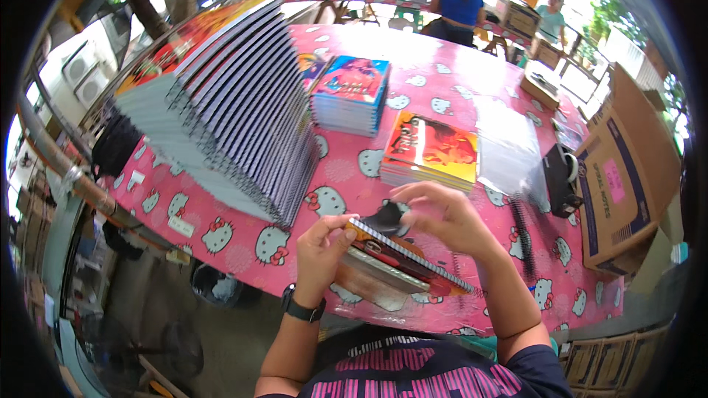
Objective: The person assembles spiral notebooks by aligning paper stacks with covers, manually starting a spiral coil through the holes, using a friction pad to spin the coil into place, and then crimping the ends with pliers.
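Near the table's front edge my left hand (323, 245) is closed on the upper left end of a spiral notebook (402, 254) with an orange and red cover. The notebook is tilted, its coiled edge facing up and running down to the right. A loose tail of coil (478, 292) sticks out past the right end. My right hand (442, 214) is raised just above it, fingers and thumb bent around the end of a small black tool (385, 219). The tool is blurred, its exact kind unclear, and its other end is close to my left fingertips.
A tall stack of spiral notebooks (236, 114) leans at left. Shorter stacks, one blue-covered (350, 96) and one orange-covered (430, 151), stand ahead. Loose black coils (522, 232), clear plastic sheets (509, 144), a black dispenser (562, 180) and a cardboard box (627, 177) are at right. People work farther back.
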{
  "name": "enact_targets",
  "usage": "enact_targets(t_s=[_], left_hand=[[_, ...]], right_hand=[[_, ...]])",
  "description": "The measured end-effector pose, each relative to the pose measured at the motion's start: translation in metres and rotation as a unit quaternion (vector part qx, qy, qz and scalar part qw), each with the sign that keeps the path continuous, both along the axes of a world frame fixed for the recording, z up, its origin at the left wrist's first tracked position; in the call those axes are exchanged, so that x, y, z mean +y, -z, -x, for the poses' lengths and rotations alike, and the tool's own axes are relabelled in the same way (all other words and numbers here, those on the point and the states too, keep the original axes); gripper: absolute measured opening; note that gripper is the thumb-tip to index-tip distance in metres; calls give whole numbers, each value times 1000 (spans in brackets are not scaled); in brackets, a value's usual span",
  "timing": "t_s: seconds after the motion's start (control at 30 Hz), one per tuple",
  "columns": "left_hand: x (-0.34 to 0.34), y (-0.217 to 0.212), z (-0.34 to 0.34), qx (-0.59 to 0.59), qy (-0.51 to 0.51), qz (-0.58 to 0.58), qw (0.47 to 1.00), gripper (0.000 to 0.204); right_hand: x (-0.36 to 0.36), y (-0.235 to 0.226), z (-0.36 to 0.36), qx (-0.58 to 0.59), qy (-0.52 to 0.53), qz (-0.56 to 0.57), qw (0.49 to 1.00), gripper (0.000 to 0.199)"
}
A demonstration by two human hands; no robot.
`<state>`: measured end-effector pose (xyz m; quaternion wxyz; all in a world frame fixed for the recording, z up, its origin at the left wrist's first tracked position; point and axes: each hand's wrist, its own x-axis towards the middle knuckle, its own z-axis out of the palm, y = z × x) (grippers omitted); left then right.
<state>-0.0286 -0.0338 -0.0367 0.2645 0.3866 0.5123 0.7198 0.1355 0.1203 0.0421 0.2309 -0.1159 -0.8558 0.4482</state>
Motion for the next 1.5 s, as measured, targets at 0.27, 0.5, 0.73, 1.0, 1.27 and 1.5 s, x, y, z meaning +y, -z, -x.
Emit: enact_targets(t_s=[0.27,0.5,0.73,1.0,1.27,1.5], left_hand=[[2,-48,-32,174,-24,-45,983,22],[0,-42,-42,39,24,-118,992,34],[0,-45,-42,43,49,-138,988,31],[-1,-42,-38,91,30,-117,988,33],[-13,-73,-17,399,-183,-24,898,68],[-45,-78,8,115,3,-121,986,44]], right_hand=[[-45,-25,-7,112,3,-62,992,22],[-50,-33,-13,88,2,-17,996,28],[-47,-31,-10,139,6,-82,987,28],[-51,-42,-13,86,-17,-166,982,22],[-50,-78,-17,177,36,-105,978,27],[-33,-180,36,454,73,36,887,30]])
